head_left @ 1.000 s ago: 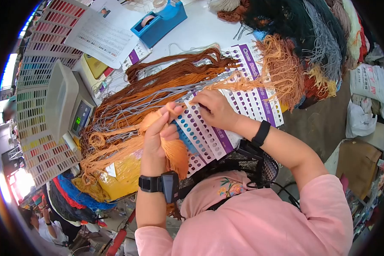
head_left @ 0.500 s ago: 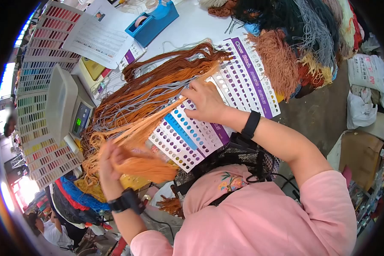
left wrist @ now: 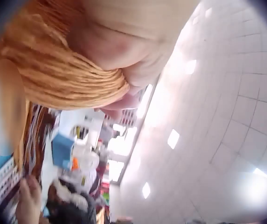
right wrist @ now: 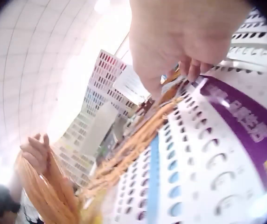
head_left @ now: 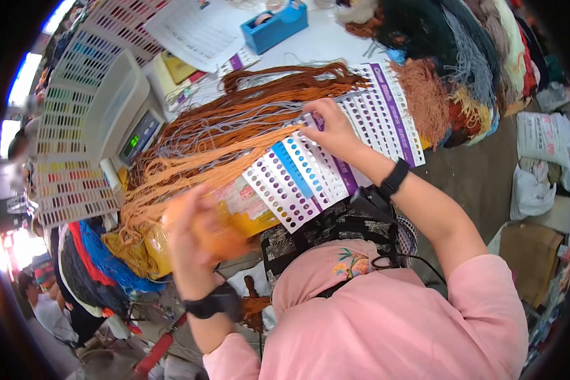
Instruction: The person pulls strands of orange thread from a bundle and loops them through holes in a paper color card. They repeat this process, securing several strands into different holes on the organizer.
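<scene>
My left hand [head_left: 193,228] is raised at the table's near left, blurred in the head view. It grips a thick hank of orange thread [left wrist: 72,70], whose strands bulge around the fingers in the left wrist view. My right hand [head_left: 335,130] is over a white punched thread card [head_left: 301,168] with purple and blue bands. Its fingertips touch the card near the upper edge, the thumb apart from the fingers. Orange strands [head_left: 215,161] run from the card's edge, close by the right hand, toward the left of the table.
Brown and grey thread bundles [head_left: 253,95] hang from a second punched card [head_left: 386,107]. A scale [head_left: 123,114], colour charts [head_left: 76,126], papers [head_left: 193,31] and a blue tape dispenser [head_left: 274,28] stand behind. Thick yarn piles [head_left: 449,63] cover the far right.
My left hand has moved from beside the right hand toward the left, carrying the orange hank away from the card. My right hand stays by the card's upper edge; its fingers have spread.
</scene>
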{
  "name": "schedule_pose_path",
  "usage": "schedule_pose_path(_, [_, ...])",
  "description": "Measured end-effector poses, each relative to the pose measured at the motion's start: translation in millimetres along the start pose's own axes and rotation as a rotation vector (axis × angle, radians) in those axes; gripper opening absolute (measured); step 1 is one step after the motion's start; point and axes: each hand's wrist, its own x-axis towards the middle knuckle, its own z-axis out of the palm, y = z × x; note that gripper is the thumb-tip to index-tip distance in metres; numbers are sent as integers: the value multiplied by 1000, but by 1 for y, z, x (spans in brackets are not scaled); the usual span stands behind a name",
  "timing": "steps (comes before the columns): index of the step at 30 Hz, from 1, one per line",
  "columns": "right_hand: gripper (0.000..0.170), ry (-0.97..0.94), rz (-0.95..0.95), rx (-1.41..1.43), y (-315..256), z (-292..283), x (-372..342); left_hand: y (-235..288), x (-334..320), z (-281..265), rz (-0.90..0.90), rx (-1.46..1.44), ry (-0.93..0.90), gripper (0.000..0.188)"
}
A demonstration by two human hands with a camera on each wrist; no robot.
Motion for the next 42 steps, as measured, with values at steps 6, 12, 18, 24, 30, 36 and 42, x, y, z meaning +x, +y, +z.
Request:
schedule_pose_path(6, [11, -424, 443, 810, -112, -20, -14, -34, -2, 71, -60, -315, -262, 48])
schedule_pose_path(12, [9, -573, 606, 1077, -130, -11, -28, -27, -14, 60, -53, -415, -363, 53])
schedule_pose_path(18, [10, -528, 546, 1043, -142, -17, -31, -31, -23, 61, 115, -113, -263, 39])
schedule_pose_path(24, [11, -592, 616, 1200, -134, -27, -31, -34, -24, 62, 49, -337, -245, 32])
schedule_pose_path(30, [12, -625, 604, 1174, -138, -30, -31, -38, -22, 61, 54, -408, -356, 34])
schedule_pose_path(36, [14, -607, 613, 1149, -140, -33, -31, -38, -23, 63, 23, -408, -337, 41])
schedule_pose_path(42, [12, -608, 559, 1091, -140, -25, -33, -47, -18, 60, 48, -335, -313, 43])
